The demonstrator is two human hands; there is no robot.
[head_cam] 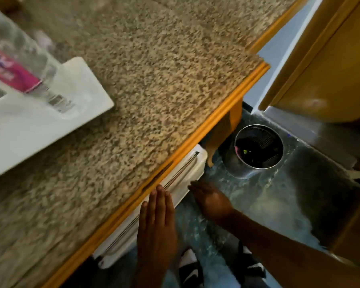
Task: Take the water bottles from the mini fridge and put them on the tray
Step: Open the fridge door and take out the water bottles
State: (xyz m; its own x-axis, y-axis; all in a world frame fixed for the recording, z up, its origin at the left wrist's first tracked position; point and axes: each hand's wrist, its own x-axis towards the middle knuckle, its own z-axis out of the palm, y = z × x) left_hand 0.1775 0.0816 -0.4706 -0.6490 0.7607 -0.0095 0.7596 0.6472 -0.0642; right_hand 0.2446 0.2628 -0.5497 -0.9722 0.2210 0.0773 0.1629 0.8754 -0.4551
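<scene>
Bottle [19,57] number one is lying on its side on the white tray [71,113] up on the granite counter [154,90], its long axis running from upper left down toward the tray's near corner, cap end out of view. I'm holding my left hand [156,221] flat and my right hand [210,200] loosely spread, both empty, at the mini fridge door [181,173] under the counter. I'm judging the task partly done; whether more bottles remain inside, I cannot tell.

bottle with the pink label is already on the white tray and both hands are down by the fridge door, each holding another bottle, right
Not quite. The head view shows the bottle with the pink label at the white tray, and both hands down by the fridge door, but the left hand and right hand are open and empty, holding no bottle.
</scene>
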